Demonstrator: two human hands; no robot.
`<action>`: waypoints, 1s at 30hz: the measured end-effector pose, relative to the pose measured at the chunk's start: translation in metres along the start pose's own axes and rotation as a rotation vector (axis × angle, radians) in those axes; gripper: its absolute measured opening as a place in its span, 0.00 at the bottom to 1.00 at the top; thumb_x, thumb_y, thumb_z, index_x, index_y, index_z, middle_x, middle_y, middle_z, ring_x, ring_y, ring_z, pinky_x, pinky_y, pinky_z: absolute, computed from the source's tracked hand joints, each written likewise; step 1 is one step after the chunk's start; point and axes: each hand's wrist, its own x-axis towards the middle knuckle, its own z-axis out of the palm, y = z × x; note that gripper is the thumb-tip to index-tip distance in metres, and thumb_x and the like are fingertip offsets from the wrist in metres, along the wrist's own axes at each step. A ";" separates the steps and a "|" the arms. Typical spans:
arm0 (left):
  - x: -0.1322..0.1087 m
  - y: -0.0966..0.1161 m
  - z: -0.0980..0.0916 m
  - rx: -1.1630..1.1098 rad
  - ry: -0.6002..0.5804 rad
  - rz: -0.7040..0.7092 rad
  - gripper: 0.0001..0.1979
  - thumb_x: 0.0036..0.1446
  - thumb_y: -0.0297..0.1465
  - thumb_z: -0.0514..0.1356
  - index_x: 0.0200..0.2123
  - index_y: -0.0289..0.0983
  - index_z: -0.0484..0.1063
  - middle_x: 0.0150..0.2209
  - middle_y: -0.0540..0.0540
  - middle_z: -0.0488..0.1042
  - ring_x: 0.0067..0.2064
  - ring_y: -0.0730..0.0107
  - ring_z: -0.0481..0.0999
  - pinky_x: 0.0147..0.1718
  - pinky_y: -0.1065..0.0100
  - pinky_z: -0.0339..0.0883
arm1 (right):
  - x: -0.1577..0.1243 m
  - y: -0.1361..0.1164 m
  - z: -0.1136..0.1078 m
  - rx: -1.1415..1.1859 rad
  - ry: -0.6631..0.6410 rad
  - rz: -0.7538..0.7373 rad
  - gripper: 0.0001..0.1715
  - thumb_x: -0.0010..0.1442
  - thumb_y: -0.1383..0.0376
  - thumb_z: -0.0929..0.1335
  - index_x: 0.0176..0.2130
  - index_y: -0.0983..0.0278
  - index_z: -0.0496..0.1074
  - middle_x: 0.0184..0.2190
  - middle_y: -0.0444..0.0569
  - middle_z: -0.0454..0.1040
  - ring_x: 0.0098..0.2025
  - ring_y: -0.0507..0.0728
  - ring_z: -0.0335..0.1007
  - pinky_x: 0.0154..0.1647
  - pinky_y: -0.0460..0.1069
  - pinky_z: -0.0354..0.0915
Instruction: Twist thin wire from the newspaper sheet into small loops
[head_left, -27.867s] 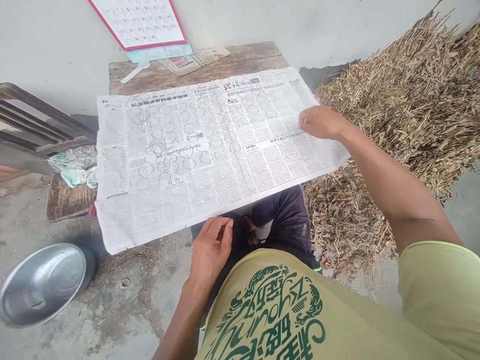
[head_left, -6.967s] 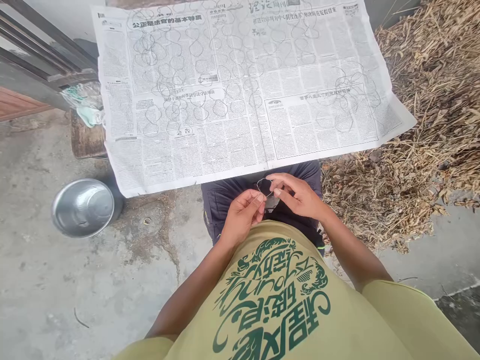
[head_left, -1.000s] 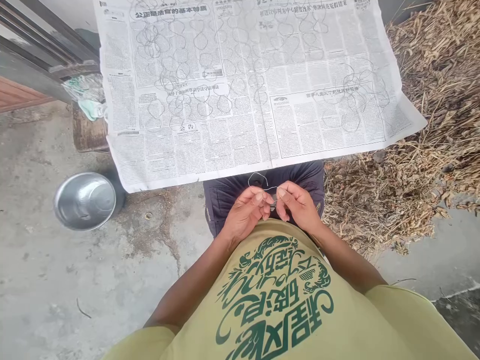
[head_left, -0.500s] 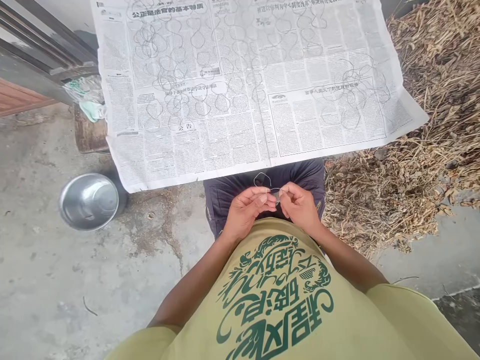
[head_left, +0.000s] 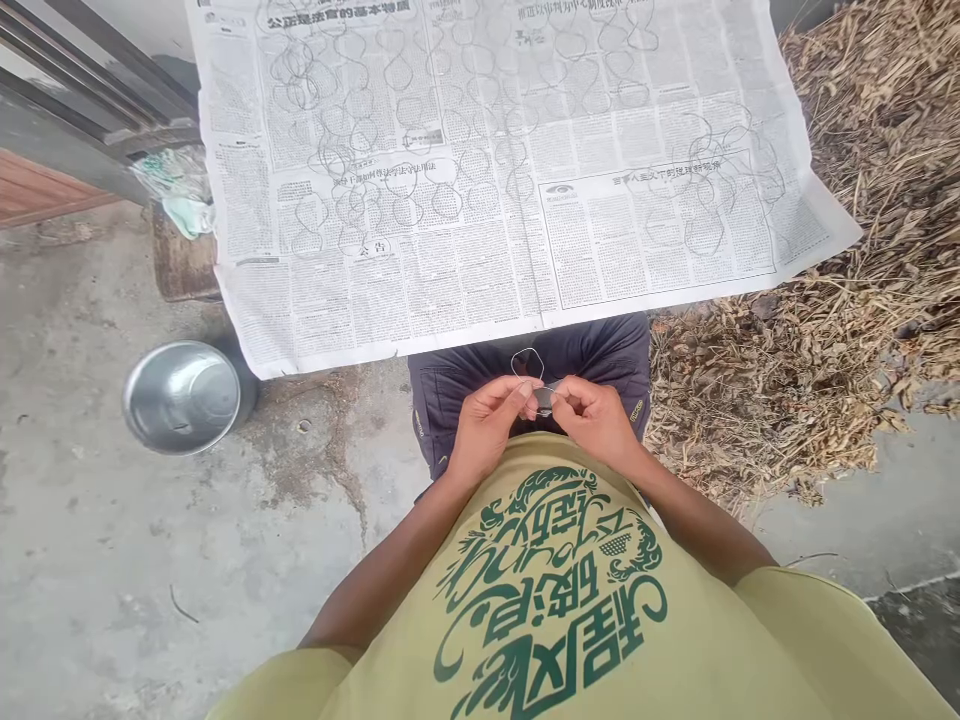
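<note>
Over my lap, a thin piece of wire (head_left: 541, 362) is held between both hands, its far part bent into a loop that rises above the fingers. My left hand (head_left: 491, 415) pinches it at the base of the loop. My right hand (head_left: 592, 412) grips its other end between thumb and forefinger, close beside the left fingertips. Just beyond lies a sheet of newspaper (head_left: 420, 300), its near edge above my knees. Many bent wire pieces (head_left: 705, 235) rest on it, several shaped as double loops. The exact finger contact is small and partly hidden.
A metal pot (head_left: 184, 398) stands on the concrete floor at the left. Behind it is a wooden stool (head_left: 184, 260) with a crumpled plastic bag (head_left: 180, 185). Dry leaves and stalks (head_left: 765, 400) are heaped at the right. A dark metal frame (head_left: 90, 80) is at the upper left.
My right hand has moved slightly left, closer to the left hand. The wire's loop now looks more closed above the left fingers. Both hands keep hold of it.
</note>
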 end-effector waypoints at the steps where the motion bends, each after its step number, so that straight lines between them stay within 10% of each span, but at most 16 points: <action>1: 0.000 0.000 0.000 0.023 0.003 0.011 0.13 0.71 0.42 0.68 0.47 0.39 0.87 0.32 0.48 0.78 0.35 0.69 0.74 0.40 0.66 0.70 | 0.000 -0.001 0.000 0.002 -0.002 0.011 0.15 0.64 0.60 0.69 0.27 0.61 0.66 0.20 0.36 0.59 0.22 0.48 0.48 0.24 0.46 0.47; 15: 0.001 0.005 -0.011 0.074 -0.285 -0.108 0.14 0.70 0.43 0.68 0.40 0.38 0.82 0.26 0.51 0.72 0.29 0.70 0.69 0.35 0.67 0.66 | 0.040 0.005 -0.025 0.517 -0.321 0.176 0.26 0.60 0.47 0.80 0.43 0.62 0.76 0.24 0.39 0.77 0.21 0.49 0.66 0.19 0.44 0.60; 22: 0.009 0.020 -0.013 0.159 -0.449 -0.209 0.19 0.66 0.48 0.69 0.37 0.37 0.81 0.26 0.50 0.72 0.28 0.70 0.69 0.32 0.68 0.68 | 0.036 0.011 -0.023 0.347 -0.301 0.080 0.22 0.63 0.48 0.78 0.41 0.63 0.78 0.25 0.42 0.78 0.24 0.50 0.71 0.23 0.45 0.65; 30: 0.014 0.016 -0.015 0.115 -0.315 -0.224 0.20 0.62 0.45 0.74 0.49 0.37 0.84 0.32 0.49 0.77 0.28 0.73 0.72 0.32 0.69 0.71 | 0.034 0.013 -0.020 0.261 -0.100 0.036 0.20 0.63 0.49 0.77 0.41 0.62 0.77 0.26 0.42 0.79 0.24 0.50 0.71 0.23 0.45 0.65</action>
